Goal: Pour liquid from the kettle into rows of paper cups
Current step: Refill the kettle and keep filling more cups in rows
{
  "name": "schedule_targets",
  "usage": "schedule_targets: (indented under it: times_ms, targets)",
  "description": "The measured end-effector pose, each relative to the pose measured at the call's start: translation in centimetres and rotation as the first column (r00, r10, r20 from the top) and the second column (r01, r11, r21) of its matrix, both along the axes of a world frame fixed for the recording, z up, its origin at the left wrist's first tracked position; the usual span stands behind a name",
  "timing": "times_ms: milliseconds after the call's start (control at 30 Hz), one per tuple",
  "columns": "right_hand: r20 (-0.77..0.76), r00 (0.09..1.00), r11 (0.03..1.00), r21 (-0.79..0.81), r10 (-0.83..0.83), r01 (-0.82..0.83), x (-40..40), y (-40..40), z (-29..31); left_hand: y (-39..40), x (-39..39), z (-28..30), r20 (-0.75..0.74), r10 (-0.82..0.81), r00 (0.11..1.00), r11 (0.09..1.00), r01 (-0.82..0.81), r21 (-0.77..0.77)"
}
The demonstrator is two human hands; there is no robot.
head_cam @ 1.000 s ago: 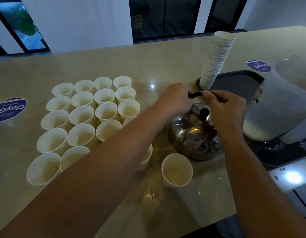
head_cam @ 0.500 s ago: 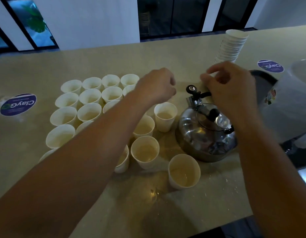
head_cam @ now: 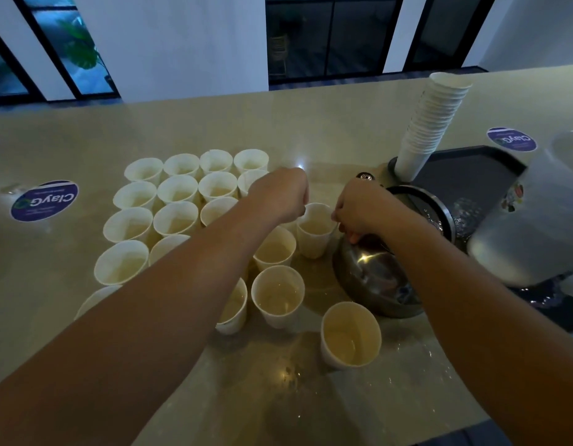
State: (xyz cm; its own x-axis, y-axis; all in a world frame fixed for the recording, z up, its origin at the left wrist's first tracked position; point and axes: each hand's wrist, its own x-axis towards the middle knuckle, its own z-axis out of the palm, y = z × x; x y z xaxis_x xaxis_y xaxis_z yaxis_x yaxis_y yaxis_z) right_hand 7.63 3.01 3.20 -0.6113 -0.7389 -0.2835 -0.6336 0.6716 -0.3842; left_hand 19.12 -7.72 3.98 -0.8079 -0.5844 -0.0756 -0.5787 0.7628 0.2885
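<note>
Both forearms reach out over a glossy, beige stone counter (head_cam: 311,130), speckled with wet drops near the front edge. The steel kettle (head_cam: 372,284) sits on the counter right of centre, round-bellied and mirror-bright, its body tipped toward the cups. The right hand (head_cam: 359,210) is over its top with fingers curled downward; what they close on is hidden under the hand, so I cannot tell whether it grasps the handle. A small metal knob (head_cam: 364,177) peeks out just beyond the knuckles. The left hand (head_cam: 278,194) hovers in a loose fist above the cups, and its fingers are turned away, so any grip cannot be told.

The paper cups (head_cam: 179,217) stand upright in tight rows to the left, thin white cones with rolled rims, pale liquid low in several. One cup (head_cam: 314,230) stands between the two hands, just beside the kettle. Another lone cup (head_cam: 349,336) stands nearer the front, apart from the rows.

Behind the kettle, a tall leaning stack of cups (head_cam: 433,123) rises from a dark plastic tray (head_cam: 472,169). A frosted translucent jug (head_cam: 536,226) bulks at the right edge. Two round blue stickers, the left sticker (head_cam: 44,201) and the right sticker (head_cam: 510,140), lie flat on the counter.
</note>
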Motion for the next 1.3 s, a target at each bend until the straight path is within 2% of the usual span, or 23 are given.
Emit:
schedule_targets:
  times_ms: [100,200,367,533,733,1033,1300]
  targets:
    - [0.054,0.998,0.999,-0.029,-0.033,0.035,-0.2,-0.3,-0.7,-0.1,-0.3,0.0,0.009,-0.001,1.0,1.0,0.001,-0.001]
    - [0.033,0.999,0.998,-0.054,-0.031,0.033,-0.6,-0.9,-1.0,-0.3,-0.4,0.0,0.0,0.004,1.0,1.0,-0.004,0.016]
    - [-0.155,0.986,0.995,0.081,0.07,-0.058,-0.6,-2.5,-0.7,-1.2,-0.1,0.1,-0.057,0.046,0.997,0.999,-0.045,0.028]
    - [-0.282,0.952,0.992,0.071,0.122,-0.106,-0.7,-4.7,-0.7,-1.8,0.2,0.2,-0.051,0.065,0.997,0.996,-0.068,-0.052]
    - [-0.344,0.919,0.981,0.081,0.193,-0.175,-1.9,-8.5,-0.2,-3.2,0.4,0.2,-0.053,0.105,0.993,0.985,-0.111,-0.134]
    - [-0.244,0.943,0.974,0.055,0.225,-0.218,-4.2,-14.7,-0.7,-7.6,0.5,0.5,-0.207,0.242,0.948,0.965,-0.256,-0.047]
    - [-0.111,0.982,0.985,-0.067,0.154,-0.162,-5.2,-17.2,-0.6,-10.0,-0.1,-0.5,-0.173,0.266,0.948,0.96,-0.276,-0.039]
